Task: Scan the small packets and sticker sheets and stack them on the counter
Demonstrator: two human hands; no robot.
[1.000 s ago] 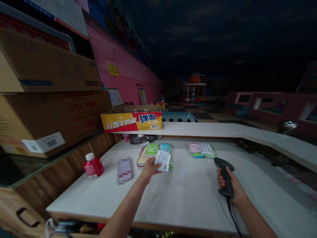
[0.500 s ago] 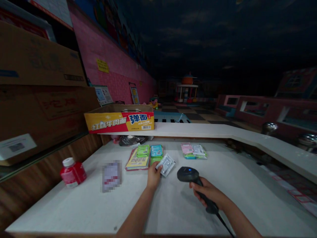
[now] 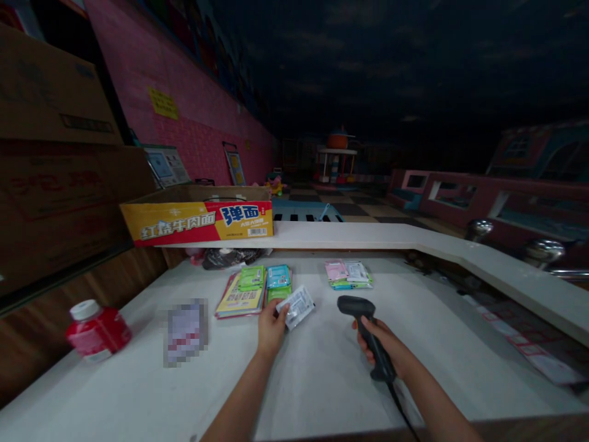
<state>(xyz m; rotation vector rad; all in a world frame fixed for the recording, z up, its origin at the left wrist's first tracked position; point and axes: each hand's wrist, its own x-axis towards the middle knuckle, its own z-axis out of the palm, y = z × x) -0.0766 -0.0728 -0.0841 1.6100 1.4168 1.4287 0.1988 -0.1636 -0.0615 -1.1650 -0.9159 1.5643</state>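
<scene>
Between thumb and fingers, my left hand [image 3: 271,325] pinches a silvery-white packet [image 3: 298,307] by its left edge, a little above the counter. My right hand [image 3: 384,344] is wrapped round the handle of a black barcode scanner [image 3: 363,313], whose head points left toward the packet. A cable runs from the scanner's base toward the front edge. Just behind my left hand lie a green packet [image 3: 251,278] and a blue packet [image 3: 278,276] on a yellow printed sheet [image 3: 239,301] and other flat packs. Farther right is a small pile of pink, white and green packets [image 3: 350,275].
A red bottle with a white cap [image 3: 98,329] stands at the left beside a blurred-out flat item [image 3: 185,331]. A yellow and red carton [image 3: 202,221] sits on the raised ledge [image 3: 350,236] behind. Brown boxes [image 3: 59,184] are stacked at far left.
The view has shifted, so most things sit farther left. The scanner's head has turned and moved away from the packet, and its blue light no longer shows. Both hands keep their hold.
</scene>
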